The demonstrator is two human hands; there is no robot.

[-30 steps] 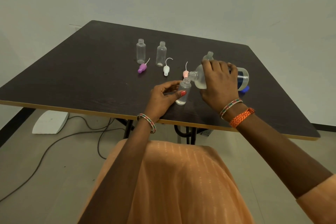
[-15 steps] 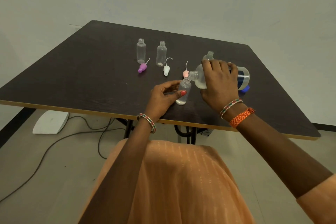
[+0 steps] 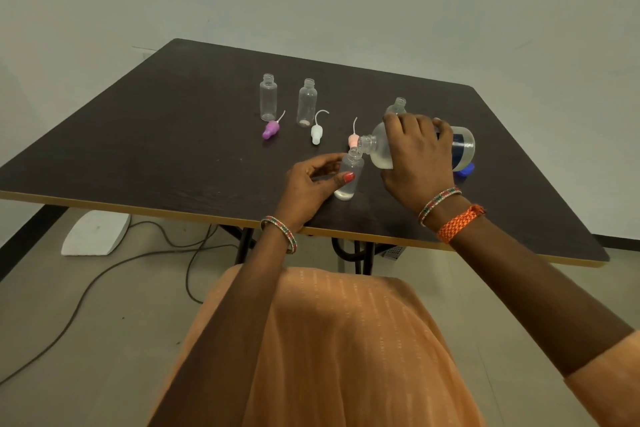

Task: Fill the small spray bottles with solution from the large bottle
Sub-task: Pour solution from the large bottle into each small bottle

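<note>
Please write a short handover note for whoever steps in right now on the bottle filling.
Left hand grips the small bottle upright near the table front edge.
Right hand holds the large bottle tipped, mouth at the small bottle's neck.
Done: a little liquid in that bottle.
Left: finish it, fill three uncapped bottles behind; spray tops lie loose.

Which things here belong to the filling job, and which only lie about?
Job: large bottle, held small bottle, two empty bottles, bottle behind hand, three spray caps.
Lying about: floor cables, white object.
</note>
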